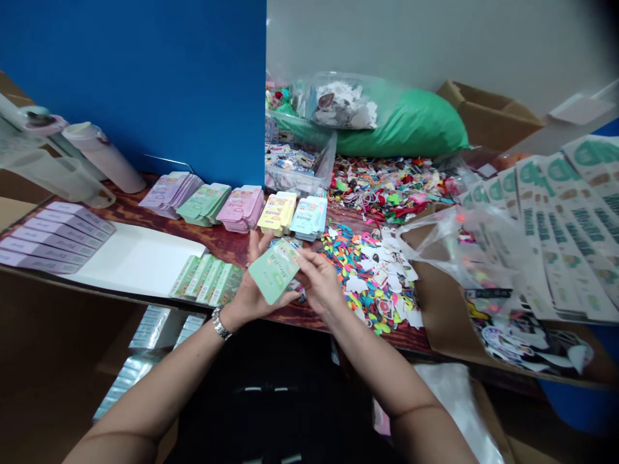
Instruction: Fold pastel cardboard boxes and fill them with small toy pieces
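A flat green box (274, 272) is held in front of me, tilted, between both hands. My left hand (245, 298), with a metal watch at the wrist, supports it from the left and below. My right hand (320, 278) pinches its upper right corner. Behind the hands stand stacks of flat boxes: purple (169, 192), green (204, 203), pink (240, 207), yellow (278, 212) and blue (308, 216). To the left of my left hand is a row of green filled boxes (207, 280).
Purple boxes (55, 238) stand on a white sheet (140, 258) at the left, near bottles (104, 154). Colourful small pieces (372, 277) are heaped right of my hands. Behind lie a green bag (411, 122) and cardboard box (488, 116); printed sheets (556, 225) are at the right.
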Demonstrator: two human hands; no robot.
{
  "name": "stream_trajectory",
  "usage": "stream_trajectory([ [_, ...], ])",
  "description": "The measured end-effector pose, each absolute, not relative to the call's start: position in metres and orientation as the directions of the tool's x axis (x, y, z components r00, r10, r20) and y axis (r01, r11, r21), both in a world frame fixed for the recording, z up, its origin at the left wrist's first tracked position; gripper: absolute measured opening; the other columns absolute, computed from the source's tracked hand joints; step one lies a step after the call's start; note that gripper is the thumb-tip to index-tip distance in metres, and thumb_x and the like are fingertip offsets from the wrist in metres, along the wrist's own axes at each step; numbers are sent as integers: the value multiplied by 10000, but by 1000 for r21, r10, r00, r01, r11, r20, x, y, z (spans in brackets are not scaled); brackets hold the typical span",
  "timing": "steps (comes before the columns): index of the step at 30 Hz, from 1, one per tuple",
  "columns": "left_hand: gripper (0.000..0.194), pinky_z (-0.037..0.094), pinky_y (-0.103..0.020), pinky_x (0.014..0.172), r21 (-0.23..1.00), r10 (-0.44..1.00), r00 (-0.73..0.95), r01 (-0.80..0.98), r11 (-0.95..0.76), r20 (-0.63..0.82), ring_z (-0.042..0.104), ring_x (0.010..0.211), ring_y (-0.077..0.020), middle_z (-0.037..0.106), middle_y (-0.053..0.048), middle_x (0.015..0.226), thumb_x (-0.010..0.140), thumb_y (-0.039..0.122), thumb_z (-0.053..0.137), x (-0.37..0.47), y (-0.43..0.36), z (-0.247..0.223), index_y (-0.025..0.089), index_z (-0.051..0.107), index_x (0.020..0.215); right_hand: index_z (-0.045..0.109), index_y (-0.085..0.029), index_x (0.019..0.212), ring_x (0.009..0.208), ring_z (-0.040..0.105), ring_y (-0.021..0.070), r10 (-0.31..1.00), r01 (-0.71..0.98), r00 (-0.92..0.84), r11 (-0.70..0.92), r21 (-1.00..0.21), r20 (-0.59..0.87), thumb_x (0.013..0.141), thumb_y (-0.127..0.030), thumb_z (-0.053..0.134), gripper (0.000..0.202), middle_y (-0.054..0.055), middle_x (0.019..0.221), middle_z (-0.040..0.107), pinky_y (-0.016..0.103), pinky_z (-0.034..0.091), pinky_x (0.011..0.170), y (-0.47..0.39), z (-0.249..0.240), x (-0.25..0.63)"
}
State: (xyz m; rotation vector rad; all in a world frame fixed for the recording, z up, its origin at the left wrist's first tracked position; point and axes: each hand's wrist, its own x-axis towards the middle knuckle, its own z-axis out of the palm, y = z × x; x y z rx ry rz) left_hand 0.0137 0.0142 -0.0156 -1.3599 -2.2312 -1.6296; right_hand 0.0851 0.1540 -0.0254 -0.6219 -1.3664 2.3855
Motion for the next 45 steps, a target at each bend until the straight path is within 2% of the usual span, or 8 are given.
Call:
stream_trajectory([
  [3, 982, 419, -450, 1077, 762, 573, -618, 648, -17, 538, 470, 1307, -289, 415, -196, 1418, 773, 514, 706, 19, 14, -21, 201, 119, 1495, 684, -172, 1079, 888, 706, 200, 361, 6, -922, -357, -934, -144, 819, -451, 698, 381, 77, 1048, 724, 365, 588, 822, 153, -34, 91],
  [6, 877, 432, -449, 1064, 799, 540, -681, 600, 25, 495, 519, 1239, -275, 499, -143, 1291, 740, 432, 754, 15, 7, -19, 195, 273, 1435, 619, -202, 1259, 969, 684, 208, 172, -30, -982, 268, -963, 79, 877, -448, 637, 455, 87, 1122, 702, 384, 556, 882, 186, -40, 96],
  [8, 870, 458, -434, 1036, 845, 547, -730, 530, 76, 409, 539, 1205, -268, 494, -133, 1286, 717, 412, 771, 12, 3, -17, 193, 306, 1420, 544, -216, 1363, 1158, 595, 273, -32, -109, -992, 706, -700, 123, 804, -402, 740, 621, 123, 1296, 614, 451, 489, 984, 211, -45, 98],
  [11, 888, 455, -442, 1038, 884, 594, -754, 443, 147, 279, 504, 1249, -296, 458, -158, 1352, 700, 418, 775, 10, 2, -19, 176, 311, 1417, 509, -191, 1401, 1284, 462, 359, -183, -174, -983, 937, -302, -2, 717, -380, 821, 775, 158, 1431, 488, 510, 438, 1023, 232, -53, 96],
  [20, 798, 426, -444, 1051, 826, 597, -745, 515, 230, 298, 522, 1218, -284, 519, -142, 1311, 698, 396, 772, 11, 3, -38, 172, 390, 1362, 542, -190, 1342, 1063, 589, 266, -104, -106, -994, 977, -186, 21, 860, -322, 685, 520, 151, 1223, 586, 363, 510, 848, 230, -60, 87],
  [26, 646, 503, -391, 917, 778, 526, -790, 532, 334, 315, 599, 1062, -251, 591, -107, 1162, 708, 425, 765, 11, 4, -37, 177, 494, 1239, 680, -200, 970, 868, 628, 175, 119, -128, -926, 792, -597, 357, 951, -246, 526, 162, 61, 939, 669, 296, 507, 783, 244, -43, 92],
  [32, 643, 494, -409, 907, 675, 521, -763, 615, 406, 382, 577, 1061, -268, 591, -112, 1134, 744, 466, 742, 13, 6, -42, 167, 480, 1249, 631, -238, 1155, 744, 614, 152, 657, -148, -570, 509, -848, 493, 956, -346, 516, 254, 60, 982, 619, 303, 543, 676, 228, -4, 103],
  [45, 667, 473, -431, 921, 608, 592, -680, 705, 365, 433, 576, 1053, -291, 592, -117, 1132, 736, 429, 737, 16, 18, -50, 170, 477, 1293, 699, -191, 1097, 952, 586, 193, 79, -311, -764, 824, -473, 640, 945, -187, 508, 244, 97, 980, 617, 338, 518, 849, 190, -8, 117],
])
